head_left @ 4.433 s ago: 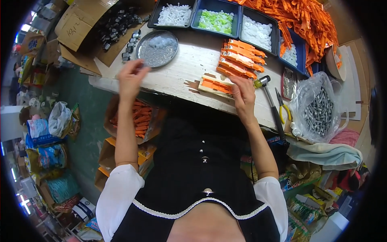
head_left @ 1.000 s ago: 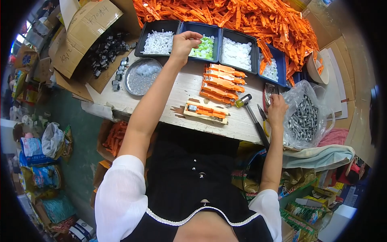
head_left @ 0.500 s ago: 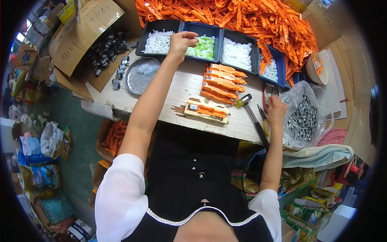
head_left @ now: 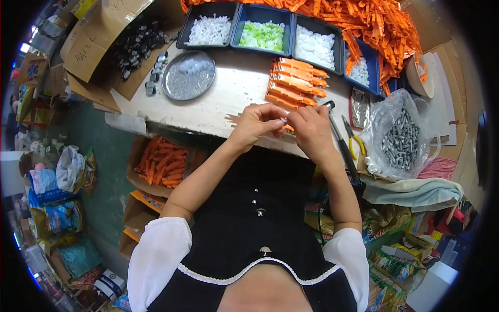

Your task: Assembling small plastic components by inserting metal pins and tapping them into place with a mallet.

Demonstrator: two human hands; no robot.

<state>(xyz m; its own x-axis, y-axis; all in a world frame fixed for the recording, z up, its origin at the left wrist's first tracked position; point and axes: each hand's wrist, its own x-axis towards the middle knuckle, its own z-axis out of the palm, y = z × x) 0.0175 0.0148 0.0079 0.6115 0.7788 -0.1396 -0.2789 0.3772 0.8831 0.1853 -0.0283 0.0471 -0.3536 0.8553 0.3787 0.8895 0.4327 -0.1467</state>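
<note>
Two hands, worktop (head_left: 236,83) front edge; left hand (head_left: 257,126): fingertips closed on small white piece (head_left: 284,119); right hand (head_left: 313,132): fingers curled alongside, cannot tell hold; orange part (head_left: 289,128): beneath fingers, mostly covered.

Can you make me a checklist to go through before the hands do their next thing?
1. Left hand and right hand close together: ok, their fingertips meet.
2. Small whitish piece gripped: ok, it seems to be at the left fingertips.
3. Orange part under the hands lying straight: cannot tell, the hands hide most of it.
4. Hammer well away from the right hand: not ok, its head is right by that hand.
5. Yellow-handled pliers out of the way: ok, they lie apart from both hands.
6. Green and white plastic pieces in their bin: ok, plenty are there.
</note>
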